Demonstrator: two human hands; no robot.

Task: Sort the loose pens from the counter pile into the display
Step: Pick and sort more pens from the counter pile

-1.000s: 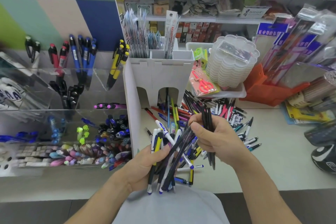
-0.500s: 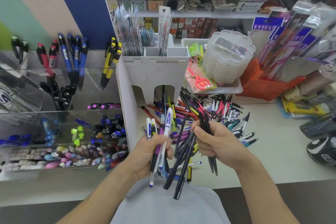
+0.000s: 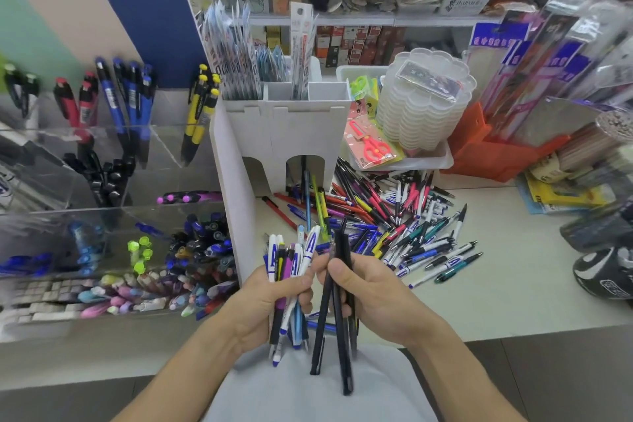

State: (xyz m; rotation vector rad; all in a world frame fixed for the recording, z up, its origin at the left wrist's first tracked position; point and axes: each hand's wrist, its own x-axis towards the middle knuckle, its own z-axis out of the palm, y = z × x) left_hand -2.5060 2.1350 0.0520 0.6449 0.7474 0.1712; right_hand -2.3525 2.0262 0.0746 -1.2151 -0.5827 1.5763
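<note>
Here, a pale surface point(image 3: 479, 291) fronts stocked shop shelves point(image 3: 342, 20). The pen pile point(image 3: 387, 226) lies at 12 o'clock from both hands. The left hand point(image 3: 270, 301) clamps a mixed bundle point(image 3: 291, 267), axes near upright. The right hand point(image 3: 373, 298) clamps about three black pens point(image 3: 337, 319), tips toward 6 o'clock. The clear display point(image 3: 102, 216) stands at 9 o'clock.

black pens point(image 3: 337, 301) in right hand point(image 3: 373, 298), white-blue, purple and yellow pens point(image 3: 291, 271) in left hand point(image 3: 270, 301), multicolour pile point(image 3: 387, 219) on off-white counter point(image 3: 513, 271), white cardboard stand point(image 3: 287, 127), red scissors point(image 3: 375, 149), orange bin point(image 3: 493, 154)
</note>
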